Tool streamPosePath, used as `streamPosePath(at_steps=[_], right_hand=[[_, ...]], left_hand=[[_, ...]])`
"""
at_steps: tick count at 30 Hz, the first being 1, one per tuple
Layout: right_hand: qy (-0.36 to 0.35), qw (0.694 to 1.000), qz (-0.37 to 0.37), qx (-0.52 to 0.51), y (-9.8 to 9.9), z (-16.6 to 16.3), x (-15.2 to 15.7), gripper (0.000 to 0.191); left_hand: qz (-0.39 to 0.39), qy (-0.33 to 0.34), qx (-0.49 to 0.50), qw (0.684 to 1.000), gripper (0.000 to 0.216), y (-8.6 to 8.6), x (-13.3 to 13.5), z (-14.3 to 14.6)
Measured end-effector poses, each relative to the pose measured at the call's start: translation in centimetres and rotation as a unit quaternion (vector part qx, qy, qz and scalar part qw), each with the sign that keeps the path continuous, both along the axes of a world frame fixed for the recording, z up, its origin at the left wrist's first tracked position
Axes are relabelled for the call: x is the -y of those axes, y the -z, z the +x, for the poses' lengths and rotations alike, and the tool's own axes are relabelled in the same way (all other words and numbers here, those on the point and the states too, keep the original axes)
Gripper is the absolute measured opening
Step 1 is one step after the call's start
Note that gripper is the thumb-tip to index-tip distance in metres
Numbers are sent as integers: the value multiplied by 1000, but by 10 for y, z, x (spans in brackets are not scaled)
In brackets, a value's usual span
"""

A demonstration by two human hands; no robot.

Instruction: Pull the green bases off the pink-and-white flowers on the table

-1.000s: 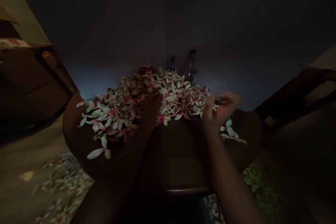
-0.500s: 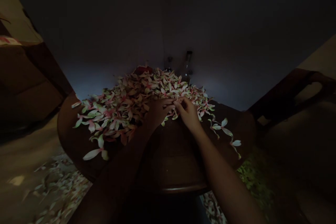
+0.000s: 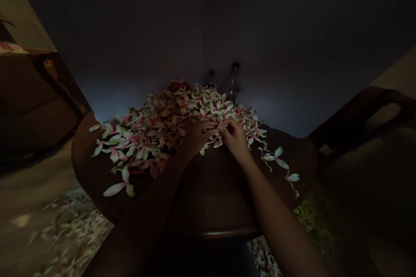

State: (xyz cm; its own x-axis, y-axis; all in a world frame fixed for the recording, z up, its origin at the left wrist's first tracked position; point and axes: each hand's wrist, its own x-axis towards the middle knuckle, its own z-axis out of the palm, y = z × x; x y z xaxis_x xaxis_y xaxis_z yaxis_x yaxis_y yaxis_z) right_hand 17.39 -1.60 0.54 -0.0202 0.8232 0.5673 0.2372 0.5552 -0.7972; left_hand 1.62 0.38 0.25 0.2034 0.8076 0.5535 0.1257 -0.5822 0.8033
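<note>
- My left hand [image 3: 198, 138] lies on the near edge of the heap of pink-and-white blossoms [image 3: 152, 132], fingers together and stretched toward my right hand.
- My right hand [image 3: 234, 138] is curled, its fingertips [image 3: 224, 126] pinched on something small, perhaps a blossom; it is too dim to be sure.
- The heap spreads out from under my left hand and fills most of the wooden table [image 3: 214, 199].
- Just right of my right hand, a few loose blossoms [image 3: 279, 162] trail apart from the heap.
- Beyond both hands, a glass bottle [image 3: 232, 84] stands behind the heap.
- Well below my left hand, scattered blossoms [image 3: 78, 233] cover the floor.
</note>
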Motion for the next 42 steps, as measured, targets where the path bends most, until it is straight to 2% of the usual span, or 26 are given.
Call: streamPosePath(at_steps=[10, 12, 15, 18, 21, 23, 28, 31, 37, 42], right_hand=[[-10, 1000, -5, 18, 0, 0, 1, 26], [8, 999, 10, 35, -1, -2, 2, 26], [48, 998, 34, 38, -2, -5, 5, 25], [94, 993, 62, -18, -6, -6, 8, 25], [157, 979, 105, -74, -12, -6, 13, 24], [188, 968, 132, -102, -16, -6, 16, 23], [232, 948, 169, -140, -18, -10, 22, 20], [250, 941, 179, -143, -18, -11, 22, 21], [265, 933, 194, -145, -17, -13, 22, 22], [312, 908, 223, -171, -17, -3, 15, 21]], left_hand=[[-32, -1, 13, 999, 22, -8, 5, -1], [-29, -31, 1, 999, 20, -10, 7, -1], [-32, -113, 20, 993, 19, -10, 7, -4], [-78, -178, 138, 971, 18, -8, 3, -7], [-143, -174, 276, 934, 23, -8, 1, -5], [-157, -170, 316, 920, 23, -8, 1, -2], [-128, -150, 327, 924, 21, -3, -2, 7], [-117, -160, 322, 926, 21, 0, -4, 9], [-133, -173, 330, 919, 20, -4, 2, 13], [-139, -175, 338, 914, 17, 1, -8, 1]])
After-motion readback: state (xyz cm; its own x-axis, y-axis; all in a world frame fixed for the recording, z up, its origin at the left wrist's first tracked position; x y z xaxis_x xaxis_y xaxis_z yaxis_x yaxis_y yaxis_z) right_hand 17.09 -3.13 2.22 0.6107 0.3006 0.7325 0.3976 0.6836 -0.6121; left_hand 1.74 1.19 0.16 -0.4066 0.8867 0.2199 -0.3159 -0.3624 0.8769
